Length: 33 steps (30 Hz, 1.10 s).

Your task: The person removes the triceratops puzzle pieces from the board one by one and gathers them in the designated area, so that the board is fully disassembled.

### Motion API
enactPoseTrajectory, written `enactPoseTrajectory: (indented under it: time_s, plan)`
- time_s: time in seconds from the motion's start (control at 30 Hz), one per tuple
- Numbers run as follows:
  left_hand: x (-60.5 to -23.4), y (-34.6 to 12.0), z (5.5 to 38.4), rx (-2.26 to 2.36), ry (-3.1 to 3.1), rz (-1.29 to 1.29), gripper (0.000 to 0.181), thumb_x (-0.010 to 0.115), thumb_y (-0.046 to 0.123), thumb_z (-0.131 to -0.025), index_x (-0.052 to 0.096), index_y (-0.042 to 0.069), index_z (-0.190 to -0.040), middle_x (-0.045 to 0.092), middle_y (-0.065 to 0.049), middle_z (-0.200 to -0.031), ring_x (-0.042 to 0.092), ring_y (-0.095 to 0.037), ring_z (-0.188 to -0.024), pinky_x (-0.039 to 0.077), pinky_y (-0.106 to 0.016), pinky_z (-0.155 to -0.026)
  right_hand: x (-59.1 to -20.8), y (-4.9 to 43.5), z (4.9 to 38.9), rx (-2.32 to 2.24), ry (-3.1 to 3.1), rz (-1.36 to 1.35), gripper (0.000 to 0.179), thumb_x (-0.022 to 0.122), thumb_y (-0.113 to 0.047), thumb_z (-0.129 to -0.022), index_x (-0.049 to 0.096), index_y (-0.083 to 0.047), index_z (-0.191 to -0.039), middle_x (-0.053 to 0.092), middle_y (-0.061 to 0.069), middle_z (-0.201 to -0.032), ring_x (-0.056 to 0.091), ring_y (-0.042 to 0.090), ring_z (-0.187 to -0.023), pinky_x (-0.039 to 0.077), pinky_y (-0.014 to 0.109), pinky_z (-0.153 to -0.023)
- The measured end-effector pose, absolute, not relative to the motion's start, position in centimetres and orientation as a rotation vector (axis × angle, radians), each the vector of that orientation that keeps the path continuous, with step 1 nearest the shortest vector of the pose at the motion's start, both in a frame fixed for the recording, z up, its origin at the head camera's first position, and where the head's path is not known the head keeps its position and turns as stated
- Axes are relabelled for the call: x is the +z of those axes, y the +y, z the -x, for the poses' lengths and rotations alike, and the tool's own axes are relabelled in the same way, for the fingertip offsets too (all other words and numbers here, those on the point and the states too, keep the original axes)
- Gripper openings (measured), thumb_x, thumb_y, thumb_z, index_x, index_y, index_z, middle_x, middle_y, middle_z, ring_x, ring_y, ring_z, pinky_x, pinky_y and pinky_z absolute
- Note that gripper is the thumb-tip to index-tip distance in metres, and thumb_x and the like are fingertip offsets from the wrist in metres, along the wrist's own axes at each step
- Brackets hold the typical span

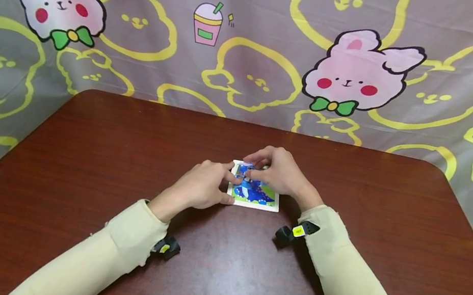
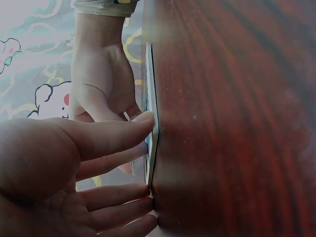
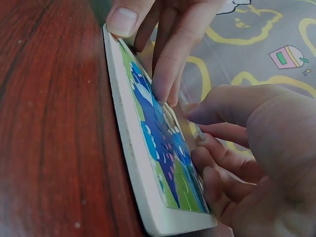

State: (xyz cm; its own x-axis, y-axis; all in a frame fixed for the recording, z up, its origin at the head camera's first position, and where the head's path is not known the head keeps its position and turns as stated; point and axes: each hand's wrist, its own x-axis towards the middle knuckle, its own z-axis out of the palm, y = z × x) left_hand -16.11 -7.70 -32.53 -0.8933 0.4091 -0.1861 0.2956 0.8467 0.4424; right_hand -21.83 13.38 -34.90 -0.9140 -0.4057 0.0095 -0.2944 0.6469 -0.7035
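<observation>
A jigsaw puzzle board (image 1: 255,206) with a white frame and a blue dinosaur picture lies on the table. My left hand (image 1: 205,184) is at its left side, fingers mostly straight. In the right wrist view, the left thumb (image 3: 122,22) presses the frame's corner and the index finger (image 3: 168,74) touches the picture. Over the board's far right part, my right hand (image 1: 281,172) pinches a thin puzzle piece (image 3: 199,132) between thumb and fingers. That piece is tilted and seen nearly edge-on; its printed face is hidden.
A dark reddish-brown wooden table (image 1: 77,153) spreads around the board. Behind it hangs a grey cloth (image 1: 264,28) printed with rabbits and yellow outlines. Black straps with small devices (image 1: 285,236) sit at both cream sleeves (image 1: 355,280).
</observation>
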Motion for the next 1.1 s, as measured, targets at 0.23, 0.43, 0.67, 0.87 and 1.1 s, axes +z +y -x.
enactPoseTrajectory:
  time_s: [0.23,0.43,0.67,0.87,1.1]
  plan:
    - [-32.7,-7.8,16.2,0.614,2.758,-0.542,0.043,0.085,0.031,-0.092,0.076,0.023,-0.134,0.047,-0.013,-0.166,0.052,-0.04,-0.148,0.048,-0.054,-0.117,-34.9,14.2,21.4,-1.17,2.71,0.581,0.029,0.084,-0.016,-0.091,0.081,-0.013,-0.12,0.074,0.006,-0.117,0.074,0.023,-0.104,0.062,0.042,-0.09]
    - [-32.7,-7.8,16.2,0.612,2.763,-0.547,0.045,0.085,0.031,-0.092,0.076,0.022,-0.135,0.048,-0.014,-0.165,0.052,-0.04,-0.149,0.047,-0.054,-0.118,-34.6,15.1,21.0,-1.22,2.712,0.598,0.028,0.084,-0.013,-0.091,0.081,-0.012,-0.119,0.076,0.007,-0.117,0.077,0.025,-0.105,0.063,0.045,-0.091]
    - [-32.7,-7.7,16.2,0.623,2.754,-0.526,0.046,0.085,0.031,-0.092,0.075,0.023,-0.136,0.046,-0.011,-0.167,0.051,-0.038,-0.15,0.047,-0.054,-0.118,-34.1,16.5,20.7,-1.263,2.717,0.601,0.028,0.084,-0.011,-0.091,0.081,-0.01,-0.119,0.075,0.009,-0.118,0.078,0.027,-0.105,0.064,0.044,-0.092]
    - [-32.7,-7.6,16.0,0.63,2.755,-0.516,0.047,0.085,0.03,-0.092,0.074,0.023,-0.137,0.046,-0.01,-0.168,0.05,-0.037,-0.151,0.047,-0.053,-0.118,-33.8,18.2,20.6,-1.232,2.763,0.528,0.031,0.082,-0.011,-0.092,0.079,-0.011,-0.123,0.073,0.008,-0.12,0.076,0.028,-0.108,0.063,0.047,-0.094]
    - [-32.8,-7.6,15.9,0.628,2.767,-0.517,0.047,0.085,0.029,-0.091,0.074,0.023,-0.137,0.046,-0.009,-0.167,0.049,-0.037,-0.151,0.047,-0.054,-0.118,-33.7,20.5,20.6,-1.203,2.804,0.46,0.033,0.082,-0.011,-0.092,0.079,-0.01,-0.125,0.074,0.01,-0.121,0.076,0.027,-0.105,0.063,0.031,-0.09]
